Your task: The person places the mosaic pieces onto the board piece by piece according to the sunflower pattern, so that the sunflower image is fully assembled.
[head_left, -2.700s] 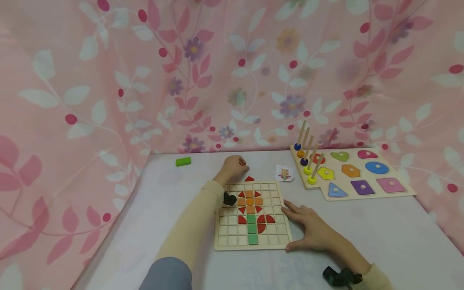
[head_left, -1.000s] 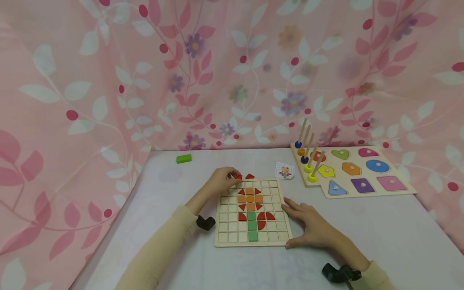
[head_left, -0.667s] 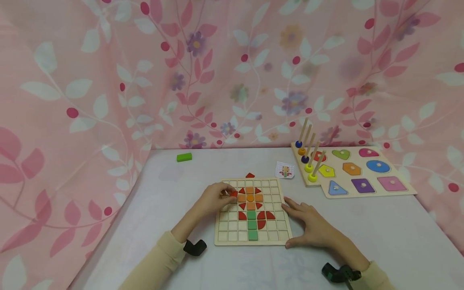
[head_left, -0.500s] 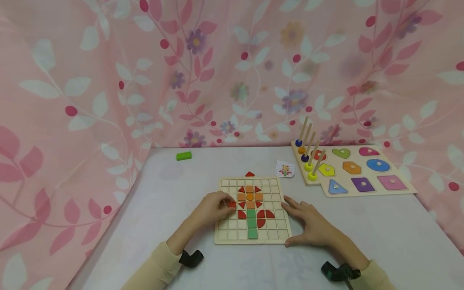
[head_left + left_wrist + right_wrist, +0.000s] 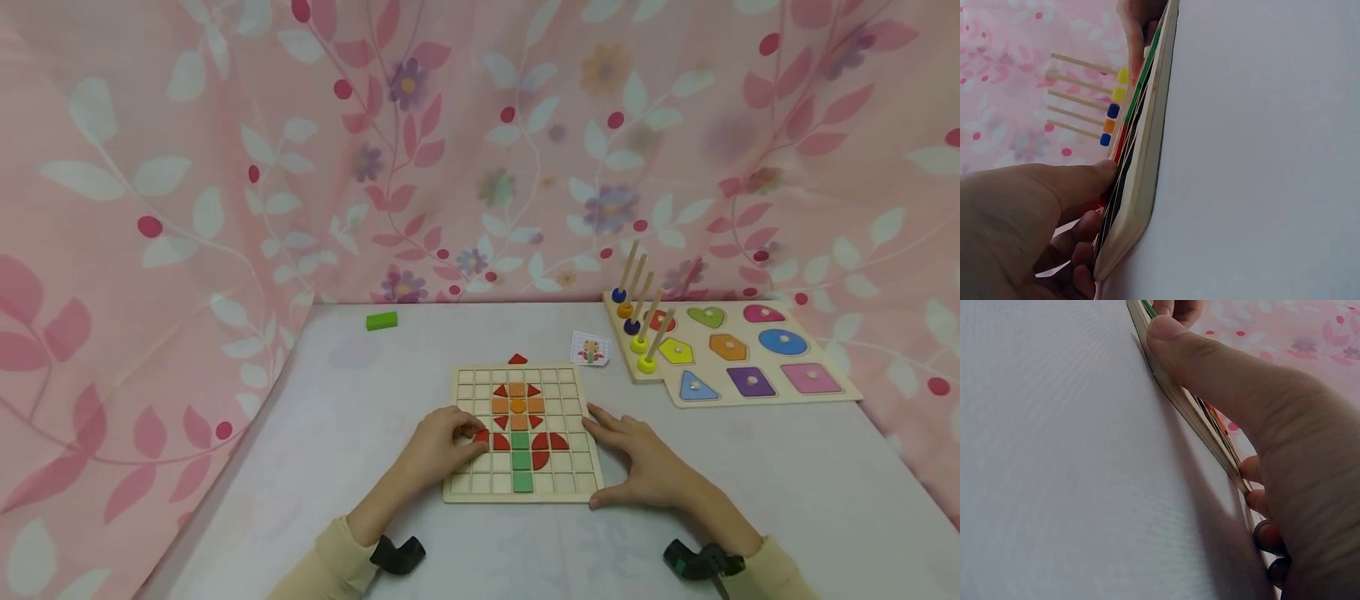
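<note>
My left hand (image 5: 438, 446) pinches a red tile (image 5: 482, 436) between thumb and fingers, over the left part of a wooden grid board (image 5: 480, 485). The tile's shape is mostly hidden by the fingers. Just right of it lies a red quarter-circle tile (image 5: 500, 443), beside a column of green square tiles (image 5: 522, 461). Above these sit orange squares, red triangles and an orange round tile (image 5: 517, 406). My right hand (image 5: 645, 467) rests with spread fingers along the board's right edge, its thumb (image 5: 1175, 340) on the edge near the lower right corner.
One red triangular tile (image 5: 517, 359) lies just beyond the board's far edge. A pattern card (image 5: 590, 349) is behind right. A wooden shape puzzle with bead pegs (image 5: 750, 354) stands at the right, a green block (image 5: 382, 321) at the back left.
My left hand has come from beyond the board's far edge toward me, carrying the red tile down to the left of the red quarter-circle. The right hand has stayed at the board's edge.
</note>
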{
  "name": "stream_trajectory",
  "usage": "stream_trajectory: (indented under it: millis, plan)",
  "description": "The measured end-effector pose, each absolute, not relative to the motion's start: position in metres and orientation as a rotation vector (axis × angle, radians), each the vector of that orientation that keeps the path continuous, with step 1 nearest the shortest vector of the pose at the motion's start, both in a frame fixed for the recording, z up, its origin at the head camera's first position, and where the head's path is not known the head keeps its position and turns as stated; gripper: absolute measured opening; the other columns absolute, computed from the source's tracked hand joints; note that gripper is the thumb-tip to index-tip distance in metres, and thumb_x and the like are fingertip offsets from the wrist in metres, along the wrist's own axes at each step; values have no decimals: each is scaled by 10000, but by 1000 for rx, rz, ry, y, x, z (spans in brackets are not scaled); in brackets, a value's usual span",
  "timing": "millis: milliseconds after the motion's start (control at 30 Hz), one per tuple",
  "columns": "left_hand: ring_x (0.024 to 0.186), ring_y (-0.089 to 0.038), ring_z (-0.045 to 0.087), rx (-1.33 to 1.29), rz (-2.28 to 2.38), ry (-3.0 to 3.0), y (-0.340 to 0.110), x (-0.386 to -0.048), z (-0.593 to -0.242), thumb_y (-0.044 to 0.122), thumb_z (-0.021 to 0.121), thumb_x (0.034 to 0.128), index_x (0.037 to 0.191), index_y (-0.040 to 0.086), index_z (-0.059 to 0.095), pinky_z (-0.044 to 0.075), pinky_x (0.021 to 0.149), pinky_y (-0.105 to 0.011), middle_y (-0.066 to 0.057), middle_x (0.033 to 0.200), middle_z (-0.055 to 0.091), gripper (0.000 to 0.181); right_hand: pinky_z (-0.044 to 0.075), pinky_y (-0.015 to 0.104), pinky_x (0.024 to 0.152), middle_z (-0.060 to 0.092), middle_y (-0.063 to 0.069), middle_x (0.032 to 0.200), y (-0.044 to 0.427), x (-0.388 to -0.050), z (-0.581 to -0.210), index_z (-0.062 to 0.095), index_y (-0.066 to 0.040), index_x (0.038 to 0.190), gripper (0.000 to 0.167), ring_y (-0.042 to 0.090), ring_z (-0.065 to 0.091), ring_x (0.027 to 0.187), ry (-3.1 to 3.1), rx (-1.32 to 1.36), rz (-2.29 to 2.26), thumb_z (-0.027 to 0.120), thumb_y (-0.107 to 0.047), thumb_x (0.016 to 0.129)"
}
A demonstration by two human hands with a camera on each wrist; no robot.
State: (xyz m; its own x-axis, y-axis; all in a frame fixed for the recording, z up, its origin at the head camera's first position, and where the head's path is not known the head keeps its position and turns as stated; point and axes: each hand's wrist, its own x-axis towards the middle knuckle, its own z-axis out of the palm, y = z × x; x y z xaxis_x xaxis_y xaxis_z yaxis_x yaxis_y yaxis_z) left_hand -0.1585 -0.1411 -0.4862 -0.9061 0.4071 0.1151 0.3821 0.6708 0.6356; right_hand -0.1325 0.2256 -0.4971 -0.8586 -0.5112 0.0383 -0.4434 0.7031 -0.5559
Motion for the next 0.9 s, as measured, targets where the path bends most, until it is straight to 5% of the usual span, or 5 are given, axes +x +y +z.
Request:
stream_trajectory:
  millis: [300,533,900]
  plan:
    - [828,-79,543,672,1029,2822,-137,-159,-485,289,861,907,1070,171,853,449,737,-278,109,934,700,201,309,740,1118,324,119,1728,226,-133,-495,499,-145,1600,1165,481,428,1455,2770,-765,-881,859,-766,683]
    - [812,-57,553,677,974,2877,-136,-156,-483,254,868,897,1046,154,859,462,736,-270,87,935,712,180,358,688,1093,320,89,1735,226,-132,-497,492,-171,1608,1170,348,486,1371,2777,-742,-847,841,-793,681]
    - [743,-35,517,646,1080,2832,-137,-153,-480,227,861,909,1035,138,862,447,656,-238,88,904,699,155,308,744,1113,333,125,1723,226,-131,-498,507,-138,1594,1164,459,452,1433,2773,-760,-887,865,-761,679]
